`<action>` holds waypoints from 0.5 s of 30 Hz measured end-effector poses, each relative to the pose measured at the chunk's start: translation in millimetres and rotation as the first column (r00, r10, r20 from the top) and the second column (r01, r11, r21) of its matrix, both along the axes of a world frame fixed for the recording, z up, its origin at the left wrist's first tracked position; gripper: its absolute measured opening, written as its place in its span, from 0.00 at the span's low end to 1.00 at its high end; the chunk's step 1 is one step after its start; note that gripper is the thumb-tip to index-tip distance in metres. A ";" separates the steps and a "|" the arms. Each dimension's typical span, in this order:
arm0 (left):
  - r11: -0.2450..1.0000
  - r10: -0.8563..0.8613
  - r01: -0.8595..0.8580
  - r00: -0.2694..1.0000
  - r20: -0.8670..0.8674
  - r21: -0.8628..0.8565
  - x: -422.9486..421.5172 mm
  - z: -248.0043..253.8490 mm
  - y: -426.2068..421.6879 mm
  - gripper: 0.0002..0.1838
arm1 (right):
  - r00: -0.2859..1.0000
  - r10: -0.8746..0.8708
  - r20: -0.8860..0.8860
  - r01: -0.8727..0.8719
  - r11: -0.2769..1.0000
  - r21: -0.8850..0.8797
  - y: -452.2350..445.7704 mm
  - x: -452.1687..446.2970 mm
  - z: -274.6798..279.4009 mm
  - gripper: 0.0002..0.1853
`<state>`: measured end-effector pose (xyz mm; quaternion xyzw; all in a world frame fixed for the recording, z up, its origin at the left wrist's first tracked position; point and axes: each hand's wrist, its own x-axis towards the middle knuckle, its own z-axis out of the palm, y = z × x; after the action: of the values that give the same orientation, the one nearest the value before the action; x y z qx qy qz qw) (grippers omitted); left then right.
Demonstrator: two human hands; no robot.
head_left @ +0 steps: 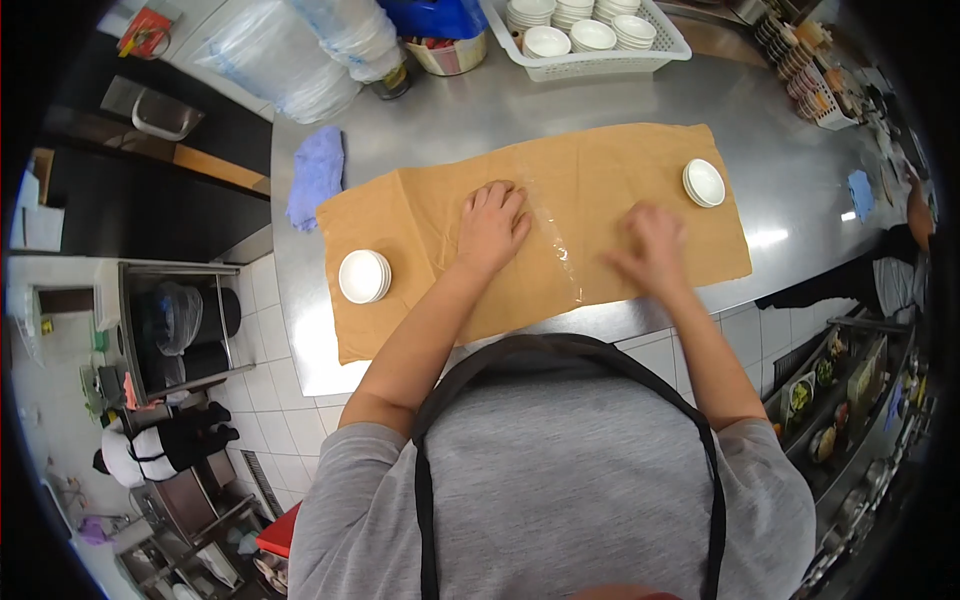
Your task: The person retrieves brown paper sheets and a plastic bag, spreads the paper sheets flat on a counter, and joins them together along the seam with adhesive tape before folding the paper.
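An orange-brown cloth (610, 170) lies spread on the steel table. My left hand (492, 225) rests on it left of centre, fingers apart and slightly bent, holding nothing. A strip of clear plastic film (555, 240) runs down the cloth between my hands. Over the right part of the cloth is my right hand (652, 247), blurred by motion, its fingers too smeared to make out. Small stacked white bowls (363, 276) stand at the cloth's left end, and another small stack of white bowls (704, 183) is at its right end.
A purple-blue cloth (316, 175) lies left on the steel table (430, 125). Behind are wrapped plastic stacks (290, 65), a tub (450, 57) and a white basket (600, 66) of bowls. Two other people are at the far left (150, 455) and right (895, 280).
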<state>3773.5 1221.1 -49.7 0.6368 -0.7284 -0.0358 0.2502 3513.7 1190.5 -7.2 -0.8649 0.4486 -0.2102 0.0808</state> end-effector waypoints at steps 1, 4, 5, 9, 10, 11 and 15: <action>1.000 0.019 -0.019 1.000 0.003 -0.006 2.1 8.6 3.8 0.20 | 0.993 -0.111 0.026 0.112 0.993 -0.029 -20.5 -9.7 5.9 0.28; 0.999 0.024 -0.022 0.998 0.063 -0.036 19.0 60.1 24.1 0.25 | 0.948 -0.312 0.067 0.319 0.939 -0.132 -86.2 -42.8 11.8 0.37; 0.991 0.124 -0.122 0.992 0.031 -0.060 32.5 78.1 33.4 0.29 | 0.949 -0.312 0.032 0.314 0.946 -0.084 -105.6 -64.0 -4.2 0.36; 0.882 0.465 -0.465 0.885 0.021 0.076 104.8 100.1 95.8 0.43 | 0.931 -0.306 -0.200 0.338 0.929 0.152 -124.7 -70.3 -15.2 0.32; 0.878 0.474 -0.474 0.880 0.020 0.067 120.3 96.1 114.2 0.43 | 0.935 -0.298 -0.195 0.328 0.933 0.146 -122.5 -63.4 -11.5 0.32; 0.850 0.491 -0.484 0.871 0.018 0.209 133.8 84.7 133.5 0.47 | 0.946 -0.286 -0.155 0.306 0.944 0.126 -117.3 -53.7 -6.2 0.30; 0.902 0.375 -0.309 0.908 -0.190 0.301 141.8 47.2 151.8 0.49 | 0.961 0.033 0.273 -0.061 0.994 0.095 -97.6 26.4 16.0 0.28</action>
<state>3915.3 1372.9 -2.5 0.7738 -0.5568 -0.1652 0.2529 3540.1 1092.9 8.8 -0.8331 0.4227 -0.3014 0.1907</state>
